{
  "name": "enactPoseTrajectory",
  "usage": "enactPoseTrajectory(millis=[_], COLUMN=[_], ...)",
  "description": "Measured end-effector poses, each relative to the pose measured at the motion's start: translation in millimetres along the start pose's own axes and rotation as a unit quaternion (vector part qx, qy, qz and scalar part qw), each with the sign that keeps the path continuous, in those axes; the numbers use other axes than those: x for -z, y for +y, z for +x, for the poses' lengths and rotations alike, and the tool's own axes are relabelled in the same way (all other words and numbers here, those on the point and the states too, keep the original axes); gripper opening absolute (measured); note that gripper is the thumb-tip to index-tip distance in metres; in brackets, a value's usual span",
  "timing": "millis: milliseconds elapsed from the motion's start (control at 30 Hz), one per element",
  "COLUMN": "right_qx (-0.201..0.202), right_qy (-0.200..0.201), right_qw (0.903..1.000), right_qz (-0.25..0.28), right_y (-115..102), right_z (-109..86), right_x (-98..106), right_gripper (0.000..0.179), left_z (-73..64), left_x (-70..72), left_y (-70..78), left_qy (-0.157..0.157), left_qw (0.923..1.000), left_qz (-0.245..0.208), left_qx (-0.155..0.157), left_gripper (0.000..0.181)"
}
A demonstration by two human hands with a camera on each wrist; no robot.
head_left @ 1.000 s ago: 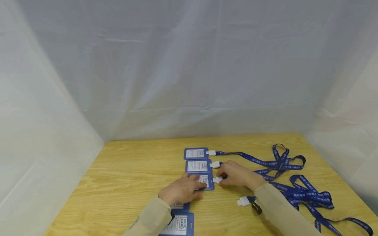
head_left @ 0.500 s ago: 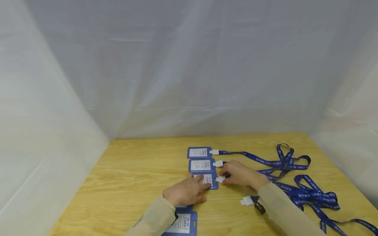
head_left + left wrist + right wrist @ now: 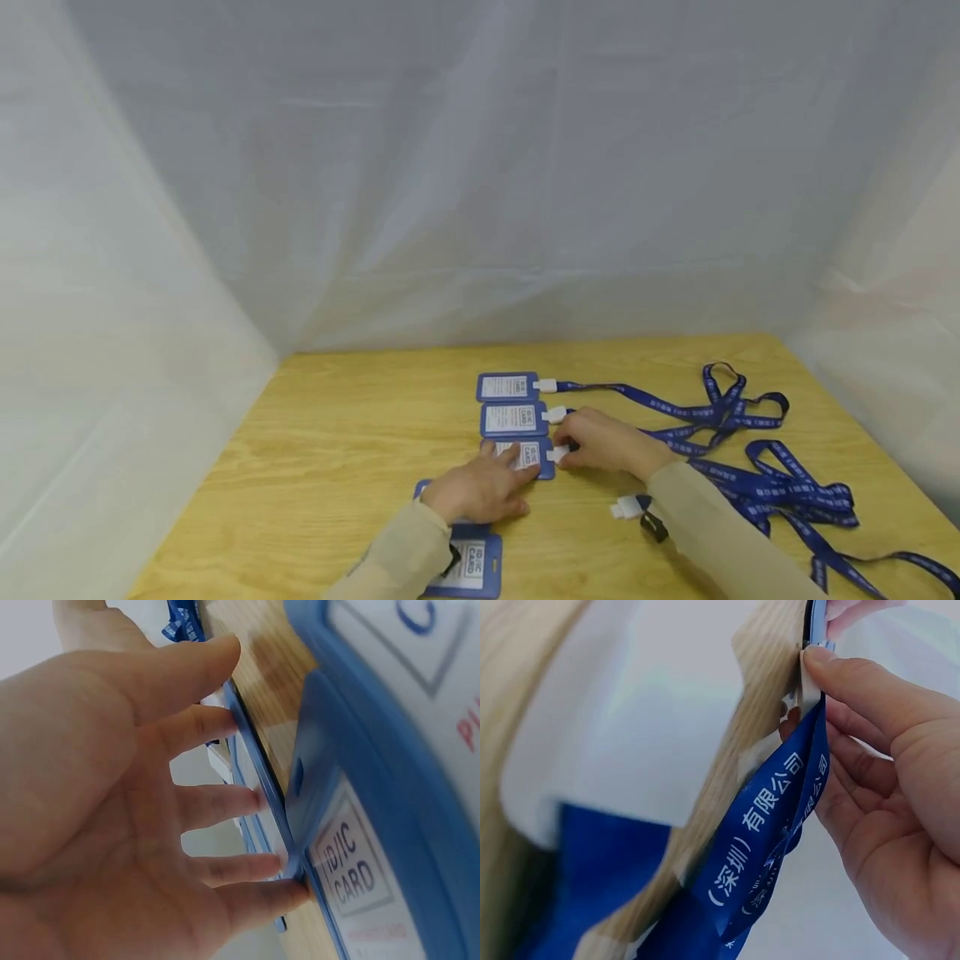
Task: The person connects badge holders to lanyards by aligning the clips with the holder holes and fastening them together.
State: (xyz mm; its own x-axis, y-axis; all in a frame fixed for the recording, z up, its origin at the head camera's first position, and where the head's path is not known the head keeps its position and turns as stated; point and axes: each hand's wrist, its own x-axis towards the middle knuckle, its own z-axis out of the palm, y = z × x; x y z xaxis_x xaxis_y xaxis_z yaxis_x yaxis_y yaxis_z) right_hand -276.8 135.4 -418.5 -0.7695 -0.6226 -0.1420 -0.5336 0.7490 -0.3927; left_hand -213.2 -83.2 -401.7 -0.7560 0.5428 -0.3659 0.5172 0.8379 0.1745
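My left hand (image 3: 480, 492) lies over a blue ID card holder (image 3: 547, 468), third from the back in a column. In the left wrist view its fingers (image 3: 217, 806) are extended and spread, their tips touching the holder. With thumb and fingers, my right hand (image 3: 611, 446) pinches the white plastic clip (image 3: 557, 454) of a blue printed lanyard (image 3: 754, 817) at that holder's slotted end. Whether the clip is fastened in the slot cannot be told. Two holders behind, the rear one (image 3: 507, 387) and its neighbour (image 3: 513, 419), have white clips at their slots.
Nearer the front lie another holder (image 3: 423, 488), mostly under my left wrist, and a front holder (image 3: 472, 567). A loose white clip (image 3: 628, 507) and black buckle (image 3: 654, 527) lie by my right sleeve. Tangled lanyards (image 3: 798, 496) spread over the wooden table's (image 3: 315, 433) right side.
The head view has shifted slightly, moving the scene a little to the right. Both hands stay at the third holder, my right hand still pinching the clip. More of the holder under my left wrist shows.
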Motion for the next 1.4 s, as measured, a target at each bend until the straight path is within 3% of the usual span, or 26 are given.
enactPoseTrajectory(millis=[200,433,633,800,967,1133,1400], right_qx=[-0.033,-0.008,0.014,0.022,0.033,0.018,0.038], right_qy=[0.016,0.037,0.057,0.051,0.038,0.021,0.015], right_qw=[0.9992,0.9988,0.9975,0.998,0.9978,0.999,0.9978], right_qz=[0.018,-0.031,-0.039,-0.028,-0.042,-0.035,-0.052], right_y=[-1.0,5.8,14.1,17.6,20.2,18.4,14.4], right_z=[-2.5,-10.6,-30.4,-47.8,-59.0,-69.2,-82.6], right_x=[-0.4,4.0,29.1,43.1,42.8,40.4,32.5], right_gripper=[0.019,0.025,0.024,0.017,0.015,0.02,0.021], left_z=[1.3,1.8,1.7,0.4,-2.5,-6.0,-16.3], left_x=[-4.9,-4.4,1.4,5.6,4.9,5.5,3.7], left_y=[0.9,-1.6,-2.6,-3.6,-4.3,-5.9,-17.0], left_qy=[0.036,0.067,0.073,0.069,0.068,0.076,0.131], left_qw=[0.9993,0.9963,0.9958,0.9968,0.9971,0.9966,0.9911], left_qz=[0.008,0.054,0.055,0.041,0.034,0.032,0.018], left_qx=[0.0,-0.004,-0.007,-0.002,0.001,0.005,-0.017], left_gripper=[0.055,0.053,0.053,0.052,0.05,0.047,0.04])
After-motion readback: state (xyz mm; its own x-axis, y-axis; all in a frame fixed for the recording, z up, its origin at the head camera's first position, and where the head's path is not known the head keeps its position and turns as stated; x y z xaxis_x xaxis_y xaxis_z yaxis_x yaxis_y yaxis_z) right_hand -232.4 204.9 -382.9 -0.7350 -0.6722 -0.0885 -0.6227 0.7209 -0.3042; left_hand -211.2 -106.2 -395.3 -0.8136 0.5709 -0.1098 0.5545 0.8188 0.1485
